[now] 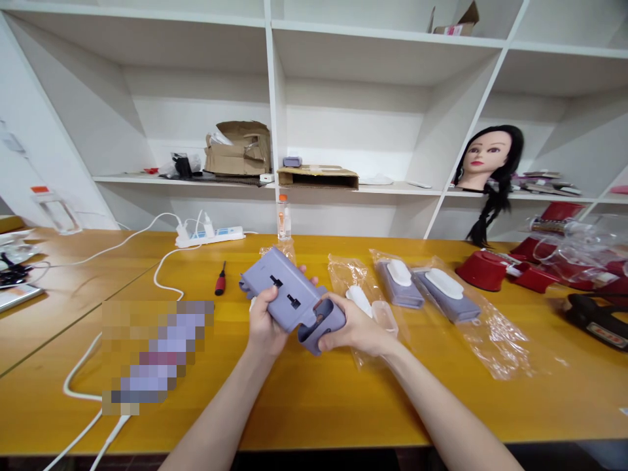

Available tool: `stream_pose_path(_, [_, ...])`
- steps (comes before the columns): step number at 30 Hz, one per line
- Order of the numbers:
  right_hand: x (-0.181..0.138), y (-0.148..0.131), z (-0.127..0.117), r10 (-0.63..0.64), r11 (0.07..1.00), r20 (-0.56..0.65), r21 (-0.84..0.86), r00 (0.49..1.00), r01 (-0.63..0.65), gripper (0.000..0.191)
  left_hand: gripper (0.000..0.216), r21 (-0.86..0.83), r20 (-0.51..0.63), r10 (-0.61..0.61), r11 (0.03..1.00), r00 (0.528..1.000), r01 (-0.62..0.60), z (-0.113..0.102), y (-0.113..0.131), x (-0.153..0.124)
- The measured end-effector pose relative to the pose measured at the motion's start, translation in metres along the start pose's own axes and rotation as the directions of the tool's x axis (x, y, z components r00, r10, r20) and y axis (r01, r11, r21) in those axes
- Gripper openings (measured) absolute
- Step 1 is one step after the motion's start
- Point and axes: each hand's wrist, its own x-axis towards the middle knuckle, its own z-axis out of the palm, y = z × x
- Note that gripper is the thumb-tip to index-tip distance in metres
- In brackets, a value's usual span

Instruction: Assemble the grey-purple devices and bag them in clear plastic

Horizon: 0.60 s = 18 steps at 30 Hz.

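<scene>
My left hand grips a purple plastic housing from below, thumb pressed on its face. Two dark slots with black parts in them show on that face, and the housing is tilted above the table. My right hand has its fingers closed around a hollow, rounded purple end piece at the housing's lower right end. Whether the two parts are joined cannot be made out. Just right of my hands, a white oval part and a clear plastic piece lie on a plastic bag.
Two purple units with white oval parts lie on bags to the right. A red-handled screwdriver, a power strip and white cables are on the left. Red parts sit far right. Shelves stand behind the table.
</scene>
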Motion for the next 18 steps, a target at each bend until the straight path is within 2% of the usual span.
stream_pose_path(9, [0.0021,0.0064,-0.0009,0.016,0.990,-0.005,0.143,1.000,-0.015,0.054,0.047,-0.023,-0.002,-0.028,0.999,1.000,0.028,-0.0043,-0.0050,0.0000])
stream_pose_path(18, [0.0016,0.0076,-0.0020,0.048,0.978,0.027,0.201,0.998,-0.052,0.058,0.051,-0.008,-0.008,-0.058,0.998,0.998,0.058,-0.0011,-0.0024,0.0026])
